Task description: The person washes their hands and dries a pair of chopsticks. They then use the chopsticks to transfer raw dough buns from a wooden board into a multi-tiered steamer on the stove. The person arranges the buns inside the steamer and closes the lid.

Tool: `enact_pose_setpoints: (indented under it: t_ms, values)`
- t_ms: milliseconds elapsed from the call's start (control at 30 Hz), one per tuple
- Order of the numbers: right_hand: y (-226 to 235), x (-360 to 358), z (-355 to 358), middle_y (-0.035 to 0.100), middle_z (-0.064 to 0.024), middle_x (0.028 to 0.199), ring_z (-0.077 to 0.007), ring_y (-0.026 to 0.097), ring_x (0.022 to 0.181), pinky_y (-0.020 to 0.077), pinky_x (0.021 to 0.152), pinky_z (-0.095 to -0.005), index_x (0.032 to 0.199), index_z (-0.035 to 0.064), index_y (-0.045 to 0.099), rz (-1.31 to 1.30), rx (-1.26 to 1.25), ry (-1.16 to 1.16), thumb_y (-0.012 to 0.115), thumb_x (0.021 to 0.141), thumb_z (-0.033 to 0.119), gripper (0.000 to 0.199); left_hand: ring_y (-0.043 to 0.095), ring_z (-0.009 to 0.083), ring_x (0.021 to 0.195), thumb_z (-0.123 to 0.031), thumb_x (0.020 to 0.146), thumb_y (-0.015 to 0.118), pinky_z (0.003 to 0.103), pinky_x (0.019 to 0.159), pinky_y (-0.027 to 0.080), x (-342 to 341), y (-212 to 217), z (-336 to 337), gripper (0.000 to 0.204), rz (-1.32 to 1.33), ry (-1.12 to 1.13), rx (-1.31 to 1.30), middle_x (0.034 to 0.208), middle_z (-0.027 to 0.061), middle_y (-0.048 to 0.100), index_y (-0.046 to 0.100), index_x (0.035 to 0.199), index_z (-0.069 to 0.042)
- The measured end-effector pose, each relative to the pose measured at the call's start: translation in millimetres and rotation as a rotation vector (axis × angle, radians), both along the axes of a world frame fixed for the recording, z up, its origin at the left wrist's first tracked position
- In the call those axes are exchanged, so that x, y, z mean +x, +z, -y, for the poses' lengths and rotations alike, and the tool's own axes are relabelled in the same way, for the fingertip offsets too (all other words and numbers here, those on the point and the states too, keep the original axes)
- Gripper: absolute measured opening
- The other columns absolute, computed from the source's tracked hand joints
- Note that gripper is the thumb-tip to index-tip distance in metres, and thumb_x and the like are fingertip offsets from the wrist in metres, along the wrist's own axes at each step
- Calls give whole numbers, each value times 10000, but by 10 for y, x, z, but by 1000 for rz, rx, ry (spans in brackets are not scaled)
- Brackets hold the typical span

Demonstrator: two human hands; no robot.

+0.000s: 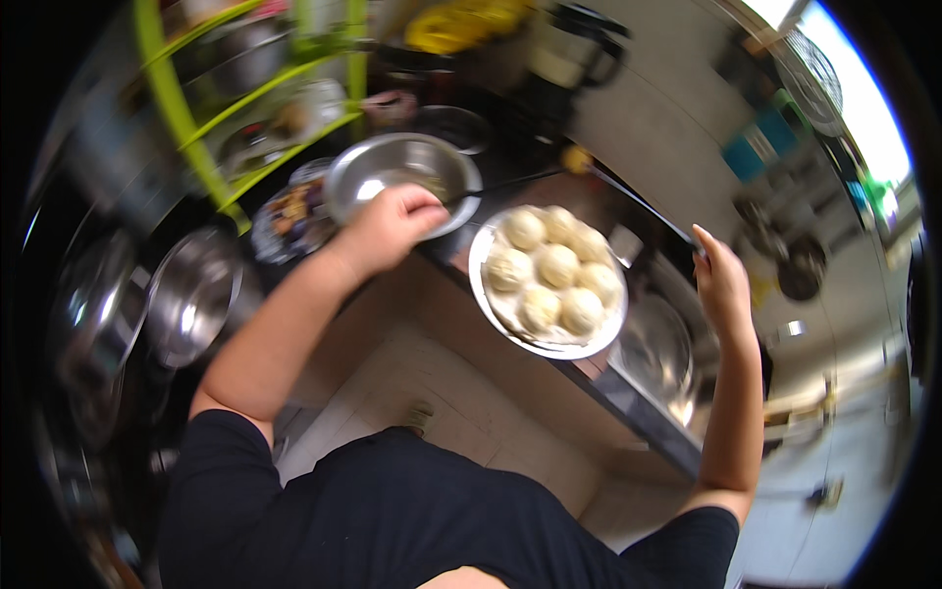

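My left hand point(397, 224) is over the near rim of a steel bowl point(343, 167), its fingertips pinched together. A thin dark strip runs rightward from beside those fingers; blur hides whether they hold it. On the right, my raised right hand point(724, 285) is closed around the end of a long thin stick point(643, 201), which slants up and left to a blurred yellow tip point(577, 159). Between my hands, a round white plate point(478, 265) carries several pale, round dough balls point(557, 265) at the counter's edge.
Left of the bowl is a plate of dark and orange food pieces point(294, 211). A green rack point(182, 108) with pots stands behind it. More steel bowls point(196, 299) are at the left. A blender-like jug point(569, 54) stands at the back, and a sink point(655, 344) lies right of the dough balls.
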State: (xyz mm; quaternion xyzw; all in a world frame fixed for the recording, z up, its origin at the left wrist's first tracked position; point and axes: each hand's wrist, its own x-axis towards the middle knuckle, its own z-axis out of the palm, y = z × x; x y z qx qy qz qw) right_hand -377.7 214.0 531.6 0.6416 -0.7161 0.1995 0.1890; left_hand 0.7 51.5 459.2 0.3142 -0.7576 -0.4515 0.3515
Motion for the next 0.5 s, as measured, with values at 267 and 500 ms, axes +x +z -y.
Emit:
enact_pose_setpoints:
  t_ms: [267, 500]
  values:
    - [-1172, 2499, -129, 577, -134, 973, -201, 614, 811, 469, 660, -273, 1130, 33, 487, 1326, 783, 937, 433, 888, 123, 264, 465, 62, 614, -213, 944, 392, 206, 609, 399, 1576, -740, -2319, 226, -495, 305, 277, 676, -11, 473, 519, 942, -26]
    - [-732, 4720, -557, 567, -207, 1087, -293, 456, 1145, 338, 940, -370, 1024, 10, 466, 1066, 1004, 1720, 479, 866, 113, 189, 489, 111, 725, -193, 941, 393, 258, 718, 423, 3265, -978, -3846, 223, -551, 900, -12, 751, 36, 497, 516, 963, -8]
